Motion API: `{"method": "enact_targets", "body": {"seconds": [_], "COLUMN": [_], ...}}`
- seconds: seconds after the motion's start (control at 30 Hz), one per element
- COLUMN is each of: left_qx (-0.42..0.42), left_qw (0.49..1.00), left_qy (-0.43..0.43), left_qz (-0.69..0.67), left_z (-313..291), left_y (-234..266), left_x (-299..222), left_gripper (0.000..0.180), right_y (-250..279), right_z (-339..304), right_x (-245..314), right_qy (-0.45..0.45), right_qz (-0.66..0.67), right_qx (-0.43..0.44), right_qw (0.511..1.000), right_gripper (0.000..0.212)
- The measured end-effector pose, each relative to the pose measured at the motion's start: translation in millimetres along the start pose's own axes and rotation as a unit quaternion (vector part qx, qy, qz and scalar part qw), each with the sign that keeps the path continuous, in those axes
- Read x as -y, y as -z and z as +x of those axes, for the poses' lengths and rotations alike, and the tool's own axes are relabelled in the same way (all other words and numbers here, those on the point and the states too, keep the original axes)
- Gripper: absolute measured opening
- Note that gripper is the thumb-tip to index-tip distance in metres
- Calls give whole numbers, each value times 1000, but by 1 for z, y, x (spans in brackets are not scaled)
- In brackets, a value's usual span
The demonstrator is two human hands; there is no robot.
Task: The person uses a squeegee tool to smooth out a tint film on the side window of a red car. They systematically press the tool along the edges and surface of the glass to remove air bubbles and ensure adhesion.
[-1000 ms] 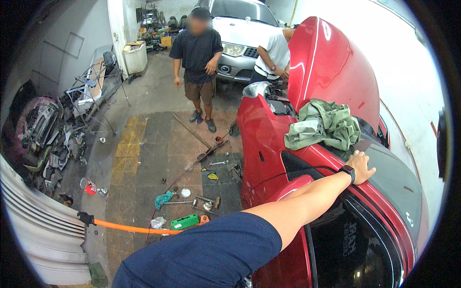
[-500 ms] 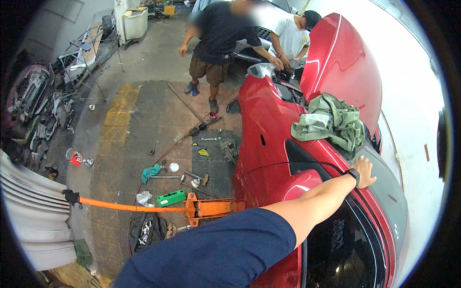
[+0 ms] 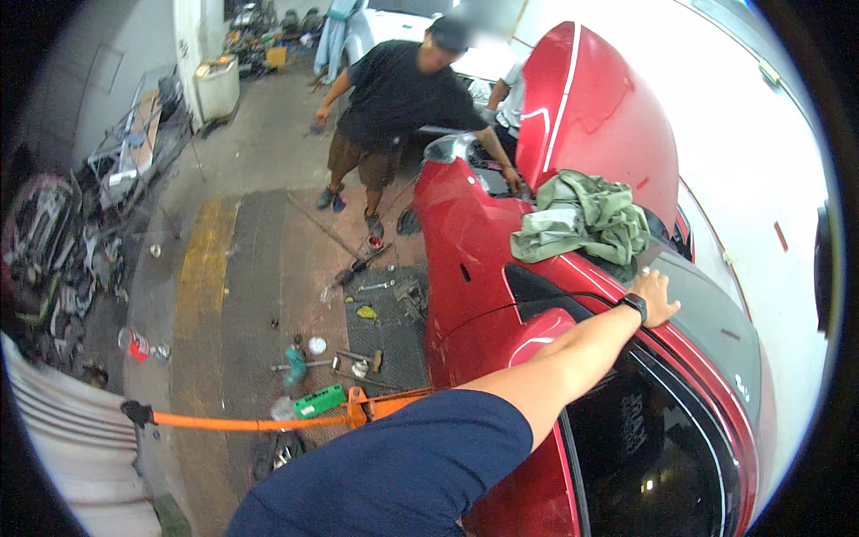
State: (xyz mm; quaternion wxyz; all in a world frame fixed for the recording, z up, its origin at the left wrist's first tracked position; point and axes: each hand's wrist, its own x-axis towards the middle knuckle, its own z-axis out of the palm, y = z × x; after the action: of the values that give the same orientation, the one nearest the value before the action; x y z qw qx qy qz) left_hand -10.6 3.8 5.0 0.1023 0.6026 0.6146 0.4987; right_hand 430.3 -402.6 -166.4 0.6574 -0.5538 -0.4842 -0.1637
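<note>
My left hand (image 3: 656,297), with a dark watch on its wrist, rests on the edge of the windshield (image 3: 707,313) of a red car (image 3: 479,242). Its fingers are spread and hold nothing. The arm, in a dark blue sleeve, stretches across the car's side above the wing mirror (image 3: 540,336) and the dark side window (image 3: 640,430). Ahead of the hand, a crumpled green cloth (image 3: 586,219) lies at the base of the raised hood (image 3: 617,116). My right hand is out of view.
A person in a black shirt (image 3: 403,94) reaches into the engine bay; another is mostly behind the hood. An orange floor jack (image 3: 215,422) reaches under the car. Beside it lie a green case (image 3: 319,401), a hammer (image 3: 376,361) and a wrench (image 3: 377,285). Car parts (image 3: 67,259) crowd the left.
The view has shifted, so the car appears further left. The black-shirted person's arm now reaches deeper into the engine bay. The hood hides more of the white-shirted person. My left hand stays on the windshield edge.
</note>
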Motion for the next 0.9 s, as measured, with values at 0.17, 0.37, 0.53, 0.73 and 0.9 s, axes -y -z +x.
{"method": "enact_targets", "body": {"seconds": [0.17, 0.37, 0.53, 0.73, 0.9], "left_qx": [-20, -29, 39, 62, 61], "left_qw": [964, 834, 991, 989, 987], "left_qy": [-125, -423, -126, -131, -146], "left_qz": [232, 353, 13, -11, -42], "left_z": [5, 46, 60, 65, 71], "left_y": [-31, 0, -21, -40, -29], "left_x": [-16, 62, 58, 59, 70], "left_gripper": [42, 38, 64, 59, 52], "right_y": [-1, -44, -45, -75, -56], "right_z": [-54, -110, -67, -22, -26], "right_x": [52, -5, -18, -25, -57], "right_qy": [-58, -186, -162, -157, -175], "right_qz": [6, 71, -37, -111, -126], "right_qx": [122, 118, 36, 38, -35], "right_qw": [991, 973, 985, 981, 976], "right_gripper": [55, 52, 50, 54, 54]}}
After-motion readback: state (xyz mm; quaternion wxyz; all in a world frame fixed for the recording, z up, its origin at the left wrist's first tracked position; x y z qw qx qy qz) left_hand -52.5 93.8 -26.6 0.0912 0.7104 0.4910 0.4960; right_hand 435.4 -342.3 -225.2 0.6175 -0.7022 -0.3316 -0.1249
